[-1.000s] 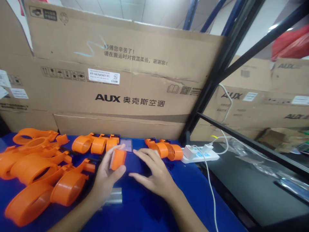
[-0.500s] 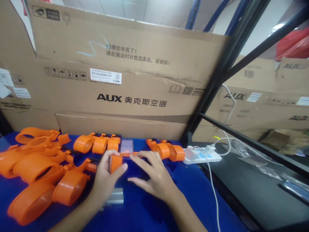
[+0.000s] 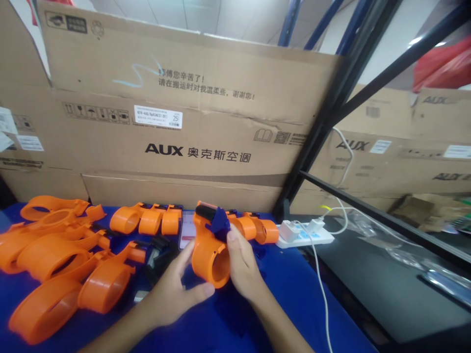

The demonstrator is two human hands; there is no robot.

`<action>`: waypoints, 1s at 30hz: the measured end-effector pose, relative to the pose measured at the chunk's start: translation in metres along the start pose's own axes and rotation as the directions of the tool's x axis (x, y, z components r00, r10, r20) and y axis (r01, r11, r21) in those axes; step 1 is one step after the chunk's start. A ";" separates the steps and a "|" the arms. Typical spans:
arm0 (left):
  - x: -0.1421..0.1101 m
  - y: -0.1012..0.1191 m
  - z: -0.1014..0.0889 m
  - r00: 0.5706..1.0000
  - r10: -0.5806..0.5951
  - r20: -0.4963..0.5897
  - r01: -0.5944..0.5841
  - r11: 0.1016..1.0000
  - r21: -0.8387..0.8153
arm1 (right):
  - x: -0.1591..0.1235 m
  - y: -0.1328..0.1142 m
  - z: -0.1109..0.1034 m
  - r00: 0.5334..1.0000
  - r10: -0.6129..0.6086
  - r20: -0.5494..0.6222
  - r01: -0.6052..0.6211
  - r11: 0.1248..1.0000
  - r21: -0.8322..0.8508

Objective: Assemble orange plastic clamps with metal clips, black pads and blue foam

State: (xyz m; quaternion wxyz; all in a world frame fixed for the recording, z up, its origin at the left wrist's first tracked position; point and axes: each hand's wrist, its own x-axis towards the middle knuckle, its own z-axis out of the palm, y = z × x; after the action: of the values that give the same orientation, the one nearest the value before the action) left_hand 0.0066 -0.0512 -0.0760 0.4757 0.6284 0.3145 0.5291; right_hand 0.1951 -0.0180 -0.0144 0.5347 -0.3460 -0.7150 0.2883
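Both my hands hold one orange ring-shaped plastic part [image 3: 209, 252] just above the blue table [image 3: 294, 294], its opening turned toward me. A dark blue and black piece [image 3: 213, 217] sits on top of it. My left hand [image 3: 176, 289] cups it from below and the left, thumb under the ring. My right hand [image 3: 241, 262] grips its right side, fingers curled up to the blue piece. A phone [image 3: 186, 230] lies just behind, partly hidden.
Several orange ring parts lie in a heap at the left [image 3: 55, 260] and in rows at the back [image 3: 147, 219] [image 3: 257, 228]. A white power strip [image 3: 305, 234] with chargers and a cable [image 3: 320, 284] sits right. Cardboard boxes [image 3: 184, 122] wall the back; a black shelf frame [image 3: 320, 132] stands right.
Both hands have lifted a large orange ring with a blue piece off the table. The small orange block my left hand held earlier is no longer seen.
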 end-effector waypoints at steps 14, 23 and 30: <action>0.022 -0.001 -0.012 0.899 -0.218 -0.378 0.088 0.939 -0.333 | 0.011 0.013 -0.015 0.997 0.072 0.013 -0.066 0.965 -0.252; 0.035 0.003 -0.028 0.844 -0.089 -0.529 0.066 0.996 -0.063 | 0.040 0.027 -0.001 0.914 0.263 0.308 0.102 0.587 -0.803; 0.029 0.020 -0.026 0.874 -0.048 -0.484 0.088 0.994 0.062 | 0.053 0.036 0.022 0.847 0.364 0.388 0.178 0.494 -0.851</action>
State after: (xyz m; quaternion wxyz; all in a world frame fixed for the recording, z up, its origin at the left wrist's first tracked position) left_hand -0.0132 -0.0251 -0.0472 0.3747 0.4844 0.4662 0.6384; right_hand 0.1710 0.0450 -0.0187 0.0557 -0.5137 -0.8562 0.0033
